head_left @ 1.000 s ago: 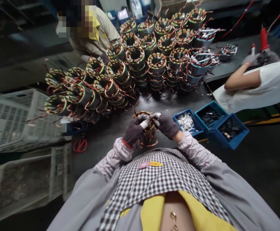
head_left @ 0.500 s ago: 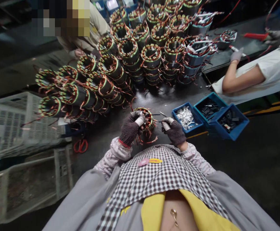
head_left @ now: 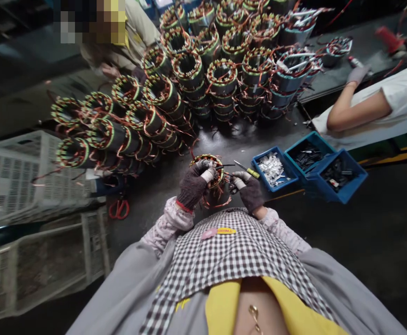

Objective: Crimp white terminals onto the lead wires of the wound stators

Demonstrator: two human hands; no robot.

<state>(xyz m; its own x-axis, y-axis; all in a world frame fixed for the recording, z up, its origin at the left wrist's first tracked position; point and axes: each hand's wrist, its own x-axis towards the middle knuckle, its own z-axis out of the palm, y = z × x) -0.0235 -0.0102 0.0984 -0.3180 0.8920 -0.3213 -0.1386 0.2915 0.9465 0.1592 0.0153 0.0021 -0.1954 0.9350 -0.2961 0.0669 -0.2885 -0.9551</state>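
A motor stator (head_left: 217, 199) with copper windings stands on the table in front of me. My left hand (head_left: 193, 186), in a dark knitted glove with wrapped fingertips, is closed at its top rim; a thin black sleeve (head_left: 228, 165) sticks out to the right from those fingers. Copper wire ends (head_left: 227, 177) reach from the stator toward my right hand (head_left: 248, 187). That hand's fingers are pinched together at the wires, and what lies between them is too small to make out. Just beyond it lies a screwdriver (head_left: 250, 171) with a yellow handle.
Many stacked stators (head_left: 221, 77) fill the far side. At right stand a blue bin (head_left: 280, 187) of white pieces and bins (head_left: 346, 195) of black pieces. Red-handled scissors (head_left: 118, 209) and white crates (head_left: 22, 163) are left. A co-worker's arm (head_left: 357, 104) is at right, another person (head_left: 119, 60) behind the stacks.
My right hand has shifted slightly left and down toward the wire ends, uncovering the screwdriver's yellow handle. My left hand stays at the stator. The co-worker's red tool has tilted up.
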